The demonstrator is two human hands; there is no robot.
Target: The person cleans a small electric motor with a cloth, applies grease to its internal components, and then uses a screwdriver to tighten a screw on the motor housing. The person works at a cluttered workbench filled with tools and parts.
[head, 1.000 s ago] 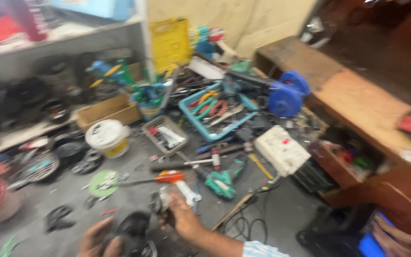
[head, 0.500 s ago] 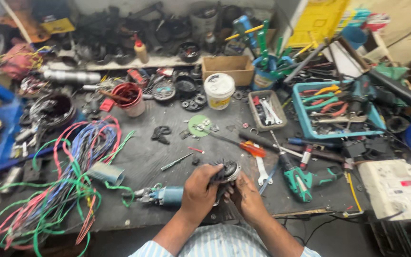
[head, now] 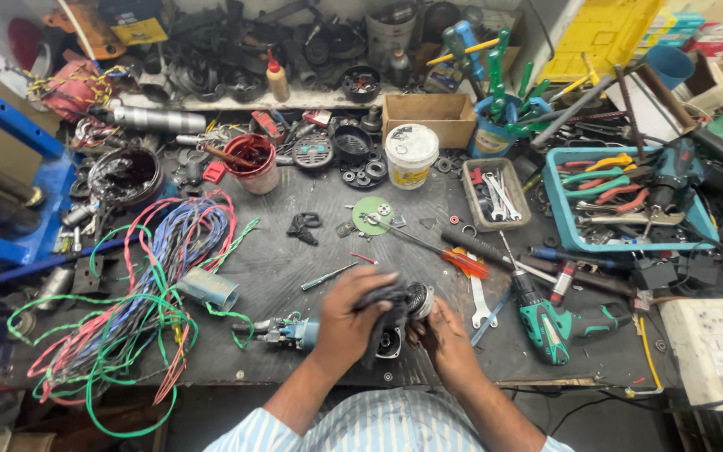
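Over the near edge of a dark workbench (head: 278,259), both my hands hold a black, round motor-like part (head: 402,303) with a ribbed metal end. My left hand (head: 349,322) wraps over its top and left side. My right hand (head: 443,335) grips it from the lower right. A small blue-and-metal motor piece (head: 288,331) lies just left of my left hand. A red-handled screwdriver (head: 462,259) and a green cordless drill (head: 546,322) lie to the right of my right hand.
A tangle of red, green and blue wires (head: 135,293) covers the left of the bench. A blue tray of pliers (head: 621,201), a grey tray of small wrenches (head: 497,192), a white tub (head: 411,155), a red cup (head: 251,161) and a cardboard box (head: 428,117) stand farther back. A white switchboard (head: 717,351) sits at right.
The view swung from the right side of the bench to look straight down over it. My hands stay closed on the black part and have turned it slightly.
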